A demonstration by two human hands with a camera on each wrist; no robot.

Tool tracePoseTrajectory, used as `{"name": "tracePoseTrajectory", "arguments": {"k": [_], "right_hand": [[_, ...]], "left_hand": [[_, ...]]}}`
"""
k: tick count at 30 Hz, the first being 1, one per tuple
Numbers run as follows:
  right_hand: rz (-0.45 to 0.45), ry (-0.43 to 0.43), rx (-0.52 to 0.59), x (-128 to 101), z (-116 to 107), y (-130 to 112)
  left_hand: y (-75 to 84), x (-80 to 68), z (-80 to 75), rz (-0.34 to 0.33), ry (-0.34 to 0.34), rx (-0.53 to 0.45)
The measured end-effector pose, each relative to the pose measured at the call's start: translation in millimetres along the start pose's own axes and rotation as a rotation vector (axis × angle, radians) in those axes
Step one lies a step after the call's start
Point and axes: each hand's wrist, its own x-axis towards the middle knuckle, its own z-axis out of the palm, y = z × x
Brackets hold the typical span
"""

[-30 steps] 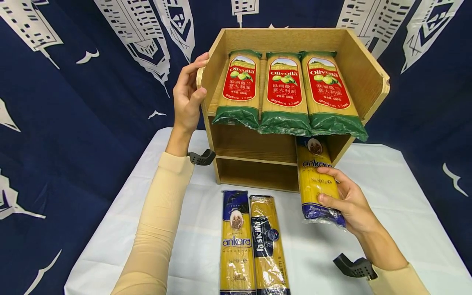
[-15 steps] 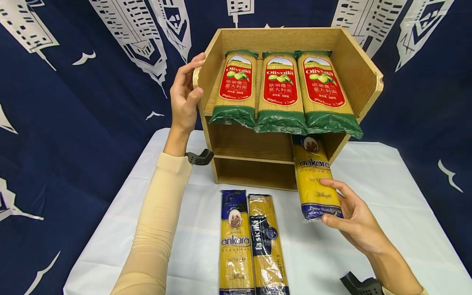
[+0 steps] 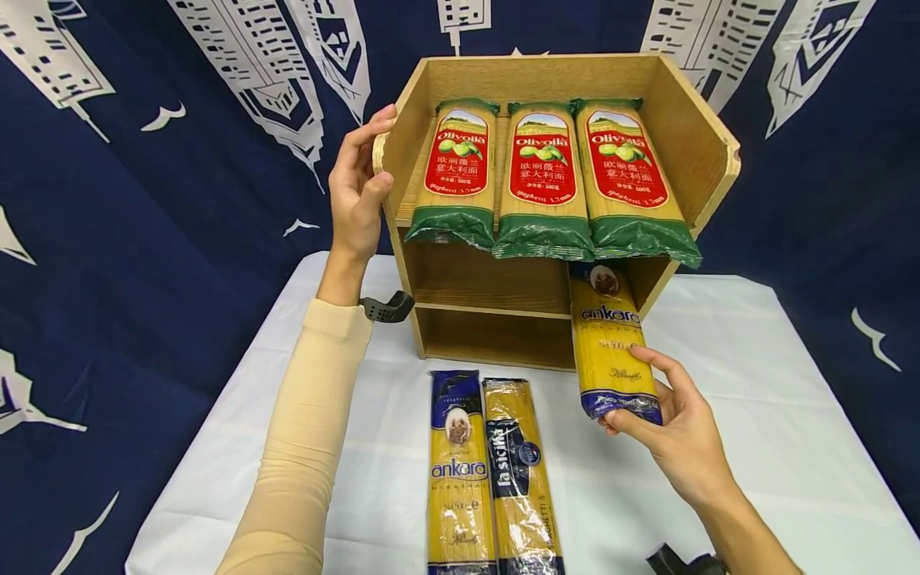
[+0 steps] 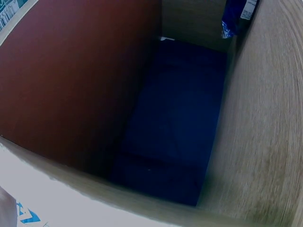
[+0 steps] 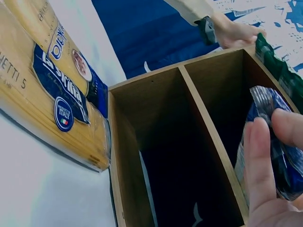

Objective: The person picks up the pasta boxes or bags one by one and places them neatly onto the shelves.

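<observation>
The wooden shelf unit [image 3: 496,275] stands on the table, and my left hand [image 3: 357,196] grips the front edge of its upper left side panel. At the right side of the middle compartment, a yellow and blue ankara spaghetti pack [image 3: 611,359] lies partly inside, its near end sticking out toward me. My right hand [image 3: 686,435] holds that end, thumb at the blue bottom edge and fingers along the right side. In the right wrist view the fingers close around the crinkled blue end [image 5: 284,156]. The pack's far part is hidden under the top shelf.
Three Olivoila spaghetti packs [image 3: 542,164] lie on the top shelf, their green ends overhanging its front. Another ankara pack [image 3: 460,471] and a la sicilia spaghetti pack [image 3: 521,471] lie side by side on the white-covered table [image 3: 287,447]. A dark blue patterned cloth [image 3: 180,224] hangs behind.
The right hand has shifted its grip from the pack's face and right side to its near end, and the pack has slid slightly deeper into the compartment. The left hand keeps its hold.
</observation>
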Motion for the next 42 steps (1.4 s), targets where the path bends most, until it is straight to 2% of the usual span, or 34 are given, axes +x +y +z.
{"name": "tracePoseTrajectory", "arguments": {"k": [8, 21, 30, 37, 42], "right_hand": [[0.004, 0.068, -0.023, 14.3, 2.9, 0.6], [-0.013, 0.063, -0.034, 40.0, 1.5, 0.7], [-0.017, 0.055, -0.075, 28.0, -1.5, -0.6], [-0.023, -0.02, 0.057, 10.1, -5.1, -1.5], [-0.068, -0.093, 0.155, -0.6, -4.6, 0.2]], "left_hand": [[-0.8, 1.3, 4.6, 0.013, -0.006, -0.021], [2.9, -0.1, 4.0, 0.005, -0.011, -0.013], [2.1, -1.3, 2.1, -0.001, 0.006, -0.015], [1.4, -1.6, 1.6, -0.011, 0.008, -0.005], [0.9, -0.7, 1.3, -0.008, 0.014, 0.0]]}}
